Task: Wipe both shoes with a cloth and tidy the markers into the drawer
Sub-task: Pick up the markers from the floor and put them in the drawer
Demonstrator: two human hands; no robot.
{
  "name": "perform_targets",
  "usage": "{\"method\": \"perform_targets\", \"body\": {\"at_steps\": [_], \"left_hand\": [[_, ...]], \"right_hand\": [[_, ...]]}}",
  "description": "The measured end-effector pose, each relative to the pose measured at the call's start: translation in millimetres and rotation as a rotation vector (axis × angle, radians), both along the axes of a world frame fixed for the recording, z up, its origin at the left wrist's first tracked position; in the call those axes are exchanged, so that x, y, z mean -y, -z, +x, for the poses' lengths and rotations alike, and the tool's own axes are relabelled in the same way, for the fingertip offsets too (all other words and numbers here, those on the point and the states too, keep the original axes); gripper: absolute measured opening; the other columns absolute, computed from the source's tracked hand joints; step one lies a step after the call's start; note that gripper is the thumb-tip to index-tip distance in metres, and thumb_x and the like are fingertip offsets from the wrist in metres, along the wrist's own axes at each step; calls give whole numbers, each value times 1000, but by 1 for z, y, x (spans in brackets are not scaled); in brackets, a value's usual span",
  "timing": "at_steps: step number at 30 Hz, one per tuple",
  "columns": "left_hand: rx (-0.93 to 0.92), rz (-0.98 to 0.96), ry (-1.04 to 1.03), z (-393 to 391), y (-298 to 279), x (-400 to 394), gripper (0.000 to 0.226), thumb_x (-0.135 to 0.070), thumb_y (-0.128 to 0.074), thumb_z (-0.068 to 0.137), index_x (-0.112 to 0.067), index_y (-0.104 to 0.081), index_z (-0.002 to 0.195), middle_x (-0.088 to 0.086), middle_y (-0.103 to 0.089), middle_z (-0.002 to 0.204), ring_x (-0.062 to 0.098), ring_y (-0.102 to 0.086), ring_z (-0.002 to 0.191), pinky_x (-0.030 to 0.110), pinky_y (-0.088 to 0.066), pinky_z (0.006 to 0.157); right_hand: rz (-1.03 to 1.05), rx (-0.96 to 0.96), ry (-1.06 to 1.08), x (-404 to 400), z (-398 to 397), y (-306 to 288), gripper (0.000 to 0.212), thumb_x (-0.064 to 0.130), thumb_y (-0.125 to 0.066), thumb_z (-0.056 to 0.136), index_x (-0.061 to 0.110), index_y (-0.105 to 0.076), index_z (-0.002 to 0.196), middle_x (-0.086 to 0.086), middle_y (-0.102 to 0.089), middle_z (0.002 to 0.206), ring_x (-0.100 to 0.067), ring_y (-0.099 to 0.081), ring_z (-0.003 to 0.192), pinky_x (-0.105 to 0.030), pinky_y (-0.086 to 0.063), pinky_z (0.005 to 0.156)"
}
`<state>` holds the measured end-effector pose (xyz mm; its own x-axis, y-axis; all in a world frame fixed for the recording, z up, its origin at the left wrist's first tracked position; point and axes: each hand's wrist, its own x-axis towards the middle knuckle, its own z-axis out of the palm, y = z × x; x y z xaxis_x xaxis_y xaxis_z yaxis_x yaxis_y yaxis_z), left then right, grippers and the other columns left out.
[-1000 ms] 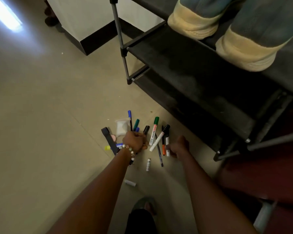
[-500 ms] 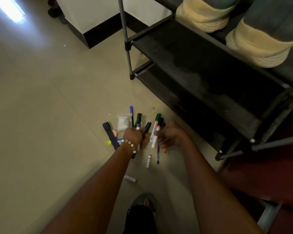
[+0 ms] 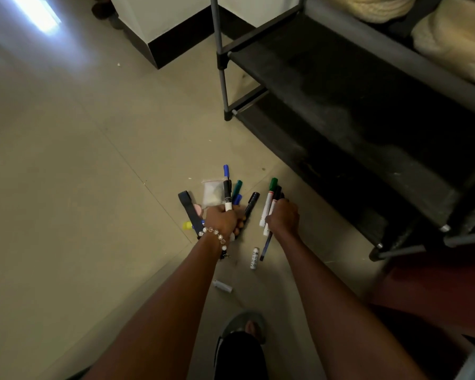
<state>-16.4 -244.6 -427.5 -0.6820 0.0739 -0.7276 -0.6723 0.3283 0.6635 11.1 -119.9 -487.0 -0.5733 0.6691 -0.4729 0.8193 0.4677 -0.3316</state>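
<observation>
1. Plastic barrels fill both our fists: our left hand (image 3: pixel 222 219) is curled round a fan of markers (image 3: pixel 227 196), our right hand (image 3: pixel 283 218) round a second bunch topped by a green-capped marker (image 3: pixel 269 198).
2. We judge the smooth round barrels could slide out of so full a grip, above all the thin pen (image 3: pixel 266 246) trailing below the right fist.
3. Loose pieces lie on the floor (image 3: pixel 93 187) just below the hands: a small white tube (image 3: pixel 254 258) and another (image 3: pixel 222 286) nearer our foot; reaching for these with full fists could spill the bunches.
4. A dark flat strap (image 3: pixel 188 209) and a small clear packet (image 3: pixel 212 194) lie beside the left hand.
5. Pale fleecy shoes (image 3: pixel 450 42) sit on the black fabric-shelved rack (image 3: pixel 340 91); no drawer or cloth shows.
</observation>
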Motion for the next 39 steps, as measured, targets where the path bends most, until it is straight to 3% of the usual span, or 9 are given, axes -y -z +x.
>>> {"method": "perform_targets", "body": {"at_steps": [9, 14, 20, 22, 26, 31, 33, 36, 39], "left_hand": [[-48, 12, 6, -2, 0, -1, 9, -11, -59, 92, -7, -63, 86, 5, -58, 64, 11, -46, 47, 18, -40, 39], [-48, 38, -18, -5, 4, 2, 18, -21, -64, 90, -4, -63, 85, 7, -56, 61, 14, -43, 43, 23, -40, 42], [-23, 117, -123, -9, -2, -5, 30, -30, -68, 87, -4, -60, 75, 12, -56, 64, 20, -48, 44, 26, -41, 48], [-40, 95, -173, -12, -1, 0, 19, -17, -65, 89, -2, -60, 78, 13, -59, 67, 18, -53, 43, 23, -45, 44], [12, 150, -314, -16, 2, 10, 13, -5, -55, 93, 6, -56, 99, 12, -57, 66, 11, -49, 34, 19, -44, 38], [56, 148, -291, -14, 4, 16, 6, -4, -57, 91, 1, -57, 87, 10, -56, 62, 11, -49, 32, 17, -43, 36], [50, 143, -255, -13, 6, 16, 11, -4, -62, 88, -1, -57, 79, 10, -57, 64, 11, -50, 34, 18, -44, 37], [24, 145, -246, -13, 6, 13, 14, -7, -68, 85, -2, -59, 76, 12, -61, 69, 13, -55, 41, 25, -51, 48], [13, 211, -278, -16, 3, 11, 15, -16, -71, 84, -4, -63, 80, 16, -67, 83, 28, -64, 69, 42, -56, 74]], "right_hand": [[-13, -40, 20, 9, 9, -6, 36, 18, -69, 85, 7, -62, 118, -15, -64, 117, -26, -62, 108, -32, -53, 78], [-459, -247, 426, -16, 0, -17, 45, 21, -76, 75, 3, -61, 114, -17, -69, 104, -23, -69, 82, -30, -55, 59], [-985, -298, -104, -17, -6, -55, 8, 7, -72, 78, 0, -70, 81, -10, -66, 66, -14, -59, 54, -19, -41, 46], [-889, -355, -30, -14, -6, -46, 18, 11, -76, 76, -2, -70, 85, -11, -68, 71, -17, -62, 60, -21, -46, 50], [-171, -206, -15, 0, -1, -15, 40, 22, -77, 77, 2, -63, 108, -11, -67, 104, -22, -64, 96, -24, -46, 65], [-16, -104, -114, 20, 4, 0, 44, 16, -67, 87, 3, -52, 126, -16, -59, 123, -25, -61, 109, -27, -51, 78], [-144, -175, 75, 13, -1, -6, 41, 12, -70, 83, 0, -57, 120, -18, -64, 115, -26, -65, 100, -29, -53, 73], [-685, -375, 321, 1, -10, -31, 31, 0, -73, 77, -7, -61, 105, -22, -67, 98, -26, -68, 73, -33, -60, 61], [-1069, -288, 84, 4, -14, -58, 22, -6, -69, 78, -10, -60, 98, -28, -67, 95, -34, -69, 76, -39, -60, 66]]}}
